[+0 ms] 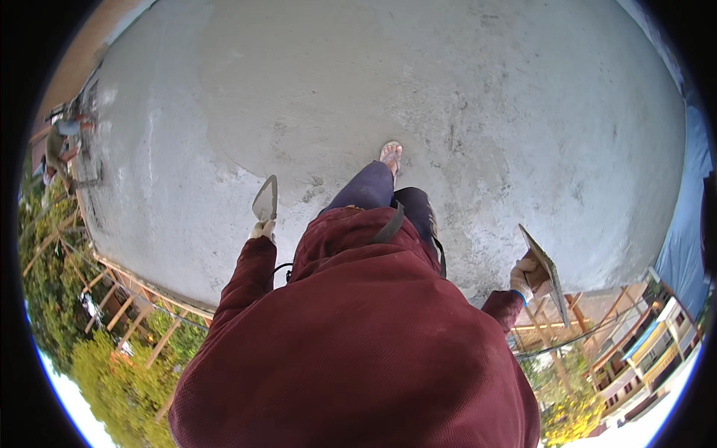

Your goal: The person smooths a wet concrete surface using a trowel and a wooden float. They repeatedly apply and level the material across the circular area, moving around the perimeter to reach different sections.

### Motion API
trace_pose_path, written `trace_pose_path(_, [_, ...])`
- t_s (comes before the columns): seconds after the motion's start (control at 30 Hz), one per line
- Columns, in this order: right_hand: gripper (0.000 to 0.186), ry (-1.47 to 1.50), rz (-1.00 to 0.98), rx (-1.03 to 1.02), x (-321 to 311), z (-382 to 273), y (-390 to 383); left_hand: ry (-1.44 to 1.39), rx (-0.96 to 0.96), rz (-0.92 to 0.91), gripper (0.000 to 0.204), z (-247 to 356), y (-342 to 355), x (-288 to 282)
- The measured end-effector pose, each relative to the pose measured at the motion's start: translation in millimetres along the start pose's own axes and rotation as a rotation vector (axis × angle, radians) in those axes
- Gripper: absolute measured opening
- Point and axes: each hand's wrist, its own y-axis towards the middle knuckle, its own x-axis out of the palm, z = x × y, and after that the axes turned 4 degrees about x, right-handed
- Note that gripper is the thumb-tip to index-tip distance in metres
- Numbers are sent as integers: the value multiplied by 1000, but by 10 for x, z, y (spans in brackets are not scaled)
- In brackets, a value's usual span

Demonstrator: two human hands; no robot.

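Note:
My left hand (pixel 263 230), in a pale work glove, is closed around the handle of a pointed trowel (pixel 265 200). The trowel's flat metal blade points away from me above the grey concrete surface (pixel 358 82). On the other side my right hand (pixel 523 278), also gloved, grips a plastering float (pixel 547 263) by its back. Its flat board is tilted nearly on edge, and the working face is mostly turned from view. Both tools are held off the slab, well apart from each other.
One sandalled foot (pixel 390 155) stands on the slab. At the far left edge another person (pixel 58 148) bends over. Wooden poles (pixel 133 328) and trees (pixel 112 373) lie beyond the slab's edge. A blue tarp (pixel 688 194) lines the right, with buildings (pixel 650 351) below.

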Motion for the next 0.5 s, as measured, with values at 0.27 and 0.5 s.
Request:
trace_pose_path(0.27, [43, -340, -80, 187, 975, -1322, 1121, -622, -45, 280, 41, 387, -531, 528])
trace_pose_path(0.5, [26, -683, -90, 291, 2438, -1565, 2770, -871, -223, 473, 41, -531, -2485, 2083])
